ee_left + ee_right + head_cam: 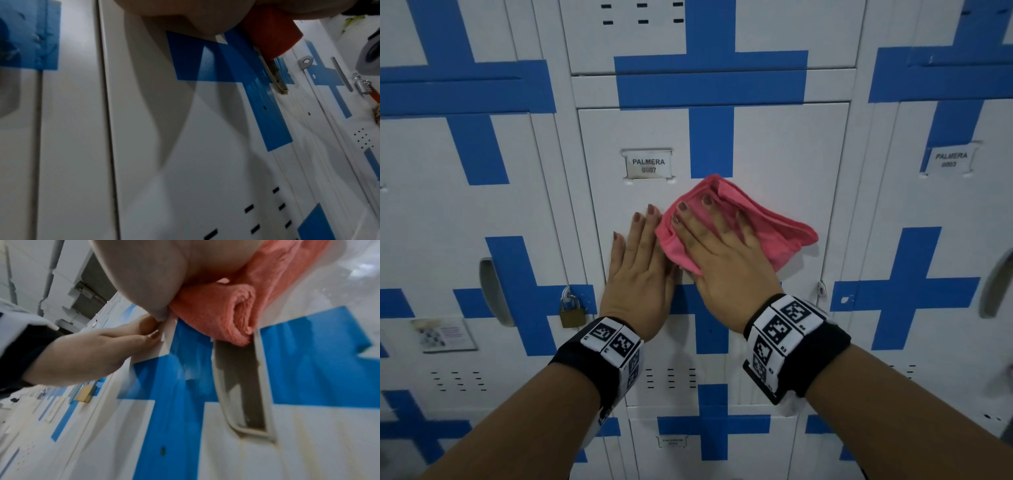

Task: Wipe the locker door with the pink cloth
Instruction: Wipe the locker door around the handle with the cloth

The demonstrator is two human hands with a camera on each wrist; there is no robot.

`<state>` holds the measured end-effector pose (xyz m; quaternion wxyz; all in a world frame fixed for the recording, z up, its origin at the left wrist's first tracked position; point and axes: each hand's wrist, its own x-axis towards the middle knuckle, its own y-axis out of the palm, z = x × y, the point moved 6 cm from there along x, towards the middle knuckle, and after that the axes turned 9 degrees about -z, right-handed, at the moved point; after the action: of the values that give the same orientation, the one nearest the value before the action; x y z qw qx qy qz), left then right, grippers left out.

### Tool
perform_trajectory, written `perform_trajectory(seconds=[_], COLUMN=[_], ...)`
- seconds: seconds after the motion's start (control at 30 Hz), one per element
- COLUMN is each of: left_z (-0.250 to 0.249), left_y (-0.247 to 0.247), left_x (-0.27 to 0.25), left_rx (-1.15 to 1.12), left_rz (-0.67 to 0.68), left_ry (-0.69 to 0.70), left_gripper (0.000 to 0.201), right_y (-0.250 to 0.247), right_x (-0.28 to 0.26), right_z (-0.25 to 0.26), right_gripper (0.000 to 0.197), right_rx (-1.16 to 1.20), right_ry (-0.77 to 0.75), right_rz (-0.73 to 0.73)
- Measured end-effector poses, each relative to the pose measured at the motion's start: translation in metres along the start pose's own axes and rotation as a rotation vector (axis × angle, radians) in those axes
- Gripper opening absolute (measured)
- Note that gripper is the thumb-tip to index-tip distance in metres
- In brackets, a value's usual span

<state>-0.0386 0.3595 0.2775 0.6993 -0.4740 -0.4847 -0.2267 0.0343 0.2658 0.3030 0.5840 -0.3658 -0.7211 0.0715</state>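
Observation:
The white locker door with blue tape crosses and a label reading PALMERA 0007 fills the middle of the head view. My right hand lies flat with straight fingers on the crumpled pink cloth, pressing it against the door. My left hand rests flat on the door's left side, right beside the cloth. In the right wrist view the rolled cloth edge sits under my palm just above the recessed door handle. The cloth shows dark red in the left wrist view.
Neighbouring lockers stand left and right, one labelled PALMERA 0003. A brass padlock hangs at the left locker's edge. A lock hasp juts out at the wiped door's right edge. Vent slots sit low on the door.

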Motion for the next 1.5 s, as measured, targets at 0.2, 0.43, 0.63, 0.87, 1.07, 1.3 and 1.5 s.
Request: perform_trajectory(seconds=[0.2,0.43,0.63,0.87,1.07,1.3,1.5], left_z=[0.001,0.002,0.002,0.003,0.002,0.002,0.002], left_y=[0.001,-0.001,0.0,0.001,0.0,0.0,-0.001], left_x=[-0.002,-0.002,-0.002,-0.002,-0.002,-0.002,-0.001], left_rx=[-0.009,-0.009,-0.007,-0.001,-0.011,-0.002,0.001], left_rz=[-0.001,0.006,0.012,0.014,0.008,0.01,0.01], left_ry=[0.01,-0.005,-0.022,-0.018,-0.022,-0.021,-0.021], left_gripper=[0.062,0.064,0.064,0.064,0.065,0.065,0.065], right_y=[0.006,0.015,-0.002,-0.008,-0.004,0.011,0.016], right_x=[-0.022,-0.048,-0.05,-0.036,-0.047,-0.072,-0.085], right_z=[-0.008,-0.022,-0.048,-0.061,-0.065,-0.057,-0.055], right_gripper=[0.068,0.069,0.065,0.067,0.065,0.072,0.068], right_rx=[-0.056,-0.063,0.125,0.227,0.238,0.26,0.228], right_ry=[-0.057,-0.084,0.222,0.369,0.281,0.289,0.295], right_rz=[0.066,0.106,0.006,-0.137,-0.149,-0.108,-0.081])
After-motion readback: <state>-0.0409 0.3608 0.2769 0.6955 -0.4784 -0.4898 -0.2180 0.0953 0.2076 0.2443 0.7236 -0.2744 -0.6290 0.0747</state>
